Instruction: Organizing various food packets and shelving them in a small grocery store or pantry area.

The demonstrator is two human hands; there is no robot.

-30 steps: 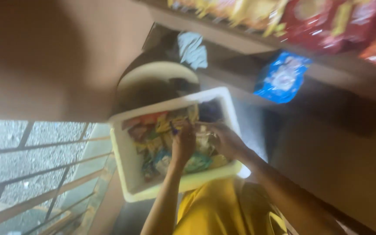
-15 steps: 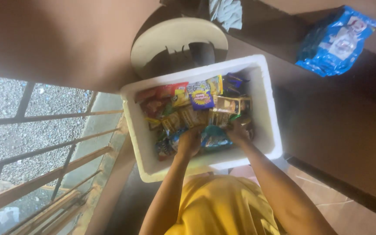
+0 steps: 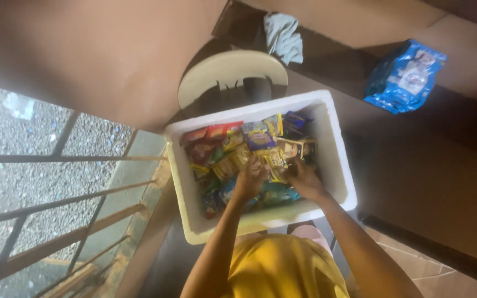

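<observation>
Left hand (image 3: 251, 179): we see it down inside the white foam box (image 3: 338, 160), fingers curled loosely over the yellow snack packets (image 3: 233, 160) near the middle of the pile. It touches them, but we can't tell whether it has actually closed on one; the fingertips are hidden among the wrappers.

Right hand (image 3: 303, 181): just beside the left, also in the box, fingers bent and resting on the packets at the near right of the pile. Thumb and fingers look partly together around the edge of a yellow packet (image 3: 276, 161); we can't confirm a firm grip.

The two hands are close, nearly touching, both over the near half of the box.

The box is full of mixed snack packets: red ones (image 3: 202, 144) at the far left, a purple and yellow one (image 3: 258, 137) toward the far middle, dark ones (image 3: 296, 124) at the far right, blue ones (image 3: 219, 196) near the left hand.

Around it: a cream plastic chair (image 3: 230, 72) just behind the box, a grey cloth (image 3: 282, 36) beyond that, a blue bag (image 3: 405, 77) well apart on the brown surface to the right, a metal railing (image 3: 56, 204) to the left.
</observation>
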